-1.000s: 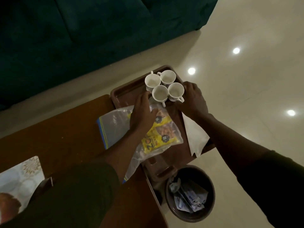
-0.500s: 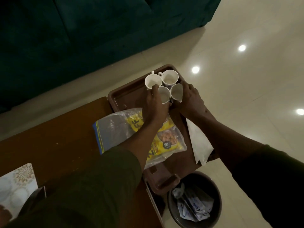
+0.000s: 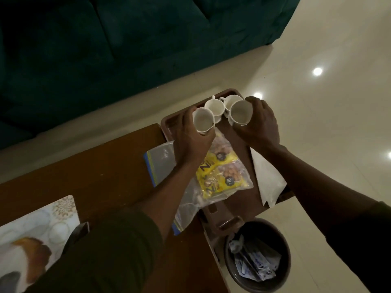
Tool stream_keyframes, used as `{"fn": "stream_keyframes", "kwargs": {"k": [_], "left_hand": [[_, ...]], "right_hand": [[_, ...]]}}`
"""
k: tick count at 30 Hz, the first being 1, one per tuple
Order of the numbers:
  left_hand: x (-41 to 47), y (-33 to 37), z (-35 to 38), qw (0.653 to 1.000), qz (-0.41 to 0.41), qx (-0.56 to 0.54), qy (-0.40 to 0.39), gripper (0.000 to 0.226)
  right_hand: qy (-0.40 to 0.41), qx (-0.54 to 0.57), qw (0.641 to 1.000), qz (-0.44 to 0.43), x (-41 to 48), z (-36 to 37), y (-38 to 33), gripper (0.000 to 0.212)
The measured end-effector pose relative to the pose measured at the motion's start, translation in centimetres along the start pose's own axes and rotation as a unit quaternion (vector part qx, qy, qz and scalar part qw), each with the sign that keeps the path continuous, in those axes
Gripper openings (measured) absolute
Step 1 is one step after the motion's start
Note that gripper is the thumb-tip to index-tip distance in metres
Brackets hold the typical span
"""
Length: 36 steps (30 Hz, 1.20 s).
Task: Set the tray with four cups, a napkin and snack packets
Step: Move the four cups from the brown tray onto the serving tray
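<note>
A brown tray (image 3: 251, 197) lies at the table's right end, partly past the edge. My left hand (image 3: 188, 138) holds a white cup (image 3: 202, 122) lifted and tilted toward me. In my right hand (image 3: 260, 125) is a second white cup (image 3: 241, 112), also raised and tilted. Two more white cups (image 3: 214, 107) (image 3: 229, 100) stand behind them at the tray's far end. A clear zip bag with yellow snack packets (image 3: 218, 176) lies on the tray under my left forearm. A white napkin (image 3: 267, 178) lies along the tray's right rim.
The wooden table (image 3: 88, 166) stretches left, with a patterned placemat (image 3: 36, 229) at its near left. A round waste bin (image 3: 258, 254) with wrappers stands on the floor below the tray's near end. A dark green sofa (image 3: 127, 39) runs behind the table.
Both hands have closed on the two nearer cups and lifted them off the tray, tilting their mouths toward me. The other two cups have stayed put.
</note>
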State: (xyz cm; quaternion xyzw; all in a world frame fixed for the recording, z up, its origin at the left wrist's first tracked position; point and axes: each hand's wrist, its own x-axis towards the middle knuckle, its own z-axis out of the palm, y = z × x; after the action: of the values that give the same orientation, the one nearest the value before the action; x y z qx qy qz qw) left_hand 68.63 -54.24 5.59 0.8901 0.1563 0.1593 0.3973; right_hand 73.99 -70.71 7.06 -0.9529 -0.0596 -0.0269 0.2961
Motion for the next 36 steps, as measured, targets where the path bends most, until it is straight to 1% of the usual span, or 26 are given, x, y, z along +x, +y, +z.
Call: {"fn": "stream_keyframes", "kwargs": {"k": [3,7,11,14,18,21,23,26,29,32,34,36], "left_hand": [[-0.2,-2.1,-4.5,0.999,-0.021,-0.015,0.024,0.062],[-0.7,-5.6,-11.4,0.998,-0.047,-0.018,0.043,0.065],[-2.4,-10.7,-19.3,0.994,-0.08,0.006,0.069,0.069],[-4.5,-14.9,-24.9,0.989,-0.116,0.029,0.087,0.071],[-7.6,-20.0,-31.2,0.982,-0.141,0.044,0.114,0.065],[-10.2,-24.1,-35.7,0.974,-0.164,0.077,0.135,0.062],[-12.3,-26.9,-38.6,0.969,-0.175,0.096,0.144,0.06],[-15.5,-30.9,-42.3,0.965,-0.184,0.134,0.128,0.055],[-18.1,-34.9,-45.3,0.958,-0.22,0.161,0.093,0.061],[-20.0,-37.2,-46.6,0.953,-0.245,0.164,0.065,0.062],[-21.4,-38.3,-46.8,0.954,-0.253,0.151,0.055,0.061],[-22.3,-39.0,-46.8,0.957,-0.253,0.134,0.055,0.058]], "right_hand": [[-0.009,0.014,0.999,-0.038,-0.6,0.5,-4.4,0.063],[-0.027,0.021,0.997,-0.07,-2.0,3.5,-11.2,0.057],[-0.074,0.042,0.991,-0.1,-4.8,8.2,-19.8,0.065],[-0.099,0.064,0.984,-0.133,-7.5,11.9,-26.0,0.065],[-0.139,0.074,0.974,-0.163,-11.8,16.6,-33.0,0.068],[-0.161,0.089,0.967,-0.176,-15.6,19.9,-37.4,0.069],[-0.192,0.079,0.959,-0.192,-18.6,22.2,-40.1,0.069],[-0.249,0.065,0.944,-0.208,-23.2,25.5,-42.9,0.066],[-0.292,0.078,0.932,-0.2,-27.6,28.6,-45.0,0.065],[-0.327,0.045,0.924,-0.195,-30.5,30.7,-45.7,0.068],[-0.329,0.017,0.922,-0.205,-32.0,31.9,-45.8,0.068],[-0.315,0.006,0.926,-0.207,-33.0,32.5,-45.7,0.067]]}}
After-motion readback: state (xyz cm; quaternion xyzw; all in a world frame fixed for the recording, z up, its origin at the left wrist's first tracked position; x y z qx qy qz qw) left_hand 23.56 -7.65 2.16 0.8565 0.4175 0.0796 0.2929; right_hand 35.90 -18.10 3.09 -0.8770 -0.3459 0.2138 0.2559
